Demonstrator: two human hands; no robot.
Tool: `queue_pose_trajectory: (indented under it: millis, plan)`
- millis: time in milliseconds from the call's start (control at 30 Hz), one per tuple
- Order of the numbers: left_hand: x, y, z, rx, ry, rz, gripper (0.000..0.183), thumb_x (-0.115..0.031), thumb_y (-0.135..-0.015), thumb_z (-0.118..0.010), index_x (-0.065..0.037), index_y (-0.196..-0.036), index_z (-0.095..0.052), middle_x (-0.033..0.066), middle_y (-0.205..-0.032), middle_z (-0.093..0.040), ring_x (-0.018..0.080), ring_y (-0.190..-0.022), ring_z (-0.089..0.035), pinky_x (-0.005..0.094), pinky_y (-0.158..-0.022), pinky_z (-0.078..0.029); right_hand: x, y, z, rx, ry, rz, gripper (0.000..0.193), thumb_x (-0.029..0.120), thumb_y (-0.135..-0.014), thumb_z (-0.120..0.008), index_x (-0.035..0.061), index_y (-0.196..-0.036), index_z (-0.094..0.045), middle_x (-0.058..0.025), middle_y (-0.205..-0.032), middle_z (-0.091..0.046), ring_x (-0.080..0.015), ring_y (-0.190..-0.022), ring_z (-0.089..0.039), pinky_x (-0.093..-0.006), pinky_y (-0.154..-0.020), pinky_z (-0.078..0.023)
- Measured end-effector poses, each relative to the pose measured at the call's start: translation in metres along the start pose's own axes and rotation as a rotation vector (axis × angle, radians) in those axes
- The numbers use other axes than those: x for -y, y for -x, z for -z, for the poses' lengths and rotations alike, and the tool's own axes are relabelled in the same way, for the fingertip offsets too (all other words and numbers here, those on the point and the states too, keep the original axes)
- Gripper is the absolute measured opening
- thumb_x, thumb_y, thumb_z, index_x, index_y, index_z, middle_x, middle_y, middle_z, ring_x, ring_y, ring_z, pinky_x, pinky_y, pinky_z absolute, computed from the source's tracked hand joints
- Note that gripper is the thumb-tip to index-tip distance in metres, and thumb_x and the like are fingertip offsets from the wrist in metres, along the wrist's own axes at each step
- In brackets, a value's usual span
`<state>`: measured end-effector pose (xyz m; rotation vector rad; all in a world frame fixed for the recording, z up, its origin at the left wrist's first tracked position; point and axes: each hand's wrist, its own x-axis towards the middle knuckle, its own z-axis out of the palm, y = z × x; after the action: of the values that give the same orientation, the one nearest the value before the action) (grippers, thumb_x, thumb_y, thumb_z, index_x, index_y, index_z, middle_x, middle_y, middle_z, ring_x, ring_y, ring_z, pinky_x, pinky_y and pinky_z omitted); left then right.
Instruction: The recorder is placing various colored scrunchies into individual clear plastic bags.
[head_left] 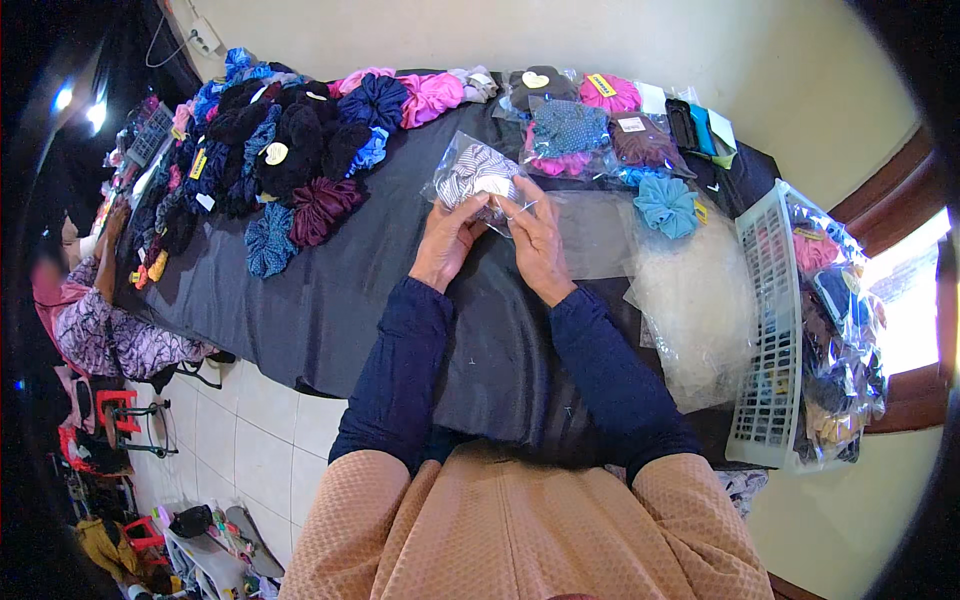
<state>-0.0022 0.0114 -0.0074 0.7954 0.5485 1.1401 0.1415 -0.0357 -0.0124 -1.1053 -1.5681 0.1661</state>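
Between my two hands is a striped grey-and-white scrunchie in a clear plastic bag [472, 172], held above the dark-covered table. My left hand [447, 243] grips the bag's lower left side, its thumb lying across the front. On the other side my right hand [537, 232] pinches the bag's lower right edge. A pale label shows on the scrunchie near my thumbs. Just right of my right hand lie flat clear bags [595, 235] and a light blue scrunchie [668, 207] with a yellow tag.
Loose scrunchies [300, 130] heap at the back left. Bagged scrunchies [570, 130] lie at the back right. A stack of clear bags [695, 310] sits beside a white plastic basket [768, 330] filled with packed scrunchies. Another person [110, 310] sits at the table's left end.
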Motion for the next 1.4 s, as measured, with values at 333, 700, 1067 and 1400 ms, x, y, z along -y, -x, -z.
queue_pose_trajectory:
  millis: [333,700,1067,1400]
  plan:
    - [0.000,-0.006,0.005,-0.016,0.220,-0.037,0.030,-0.017,-0.087,-0.064,-0.007,-0.114,-0.056,0.0037,-0.111,-0.063,0.0166,-0.103,-0.059,0.0337,-0.091,-0.045,0.002,-0.001,0.007,0.068,-0.118,-0.074,0.033,0.006,-0.083,-0.055,0.0056,-0.115,-0.063,-0.0129,-0.122,-0.058,-0.0284,-0.115,-0.049,-0.0380,-0.103,-0.031]
    - [0.005,-0.004,0.007,0.012,0.109,-0.005,0.027,-0.024,-0.091,-0.061,-0.007,-0.112,-0.058,0.0043,-0.112,-0.063,0.0175,-0.100,-0.059,0.0349,-0.091,-0.045,-0.002,-0.001,0.005,0.182,-0.179,-0.076,0.043,0.016,-0.087,-0.049,0.0051,-0.128,-0.055,-0.0115,-0.137,-0.049,-0.0262,-0.132,-0.037,-0.0381,-0.112,-0.018]
    - [0.002,-0.007,0.007,-0.019,0.273,0.005,0.023,-0.016,-0.088,-0.064,-0.004,-0.107,-0.060,0.0053,-0.105,-0.065,0.0177,-0.097,-0.061,0.0356,-0.090,-0.047,0.006,-0.002,0.011,0.137,-0.219,-0.098,0.039,0.015,-0.087,-0.049,0.0040,-0.123,-0.058,-0.0108,-0.128,-0.056,-0.0256,-0.123,-0.044,-0.0365,-0.107,-0.026]
    - [0.002,-0.011,0.014,-0.146,0.407,-0.030,0.019,-0.010,-0.088,-0.064,-0.003,-0.105,-0.061,0.0087,-0.108,-0.064,0.0200,-0.101,-0.061,0.0360,-0.091,-0.051,0.012,-0.001,0.011,-0.137,-0.065,-0.114,0.031,0.013,-0.085,-0.059,0.0033,-0.114,-0.060,-0.0114,-0.107,-0.061,-0.0259,-0.107,-0.050,-0.0361,-0.089,-0.041]
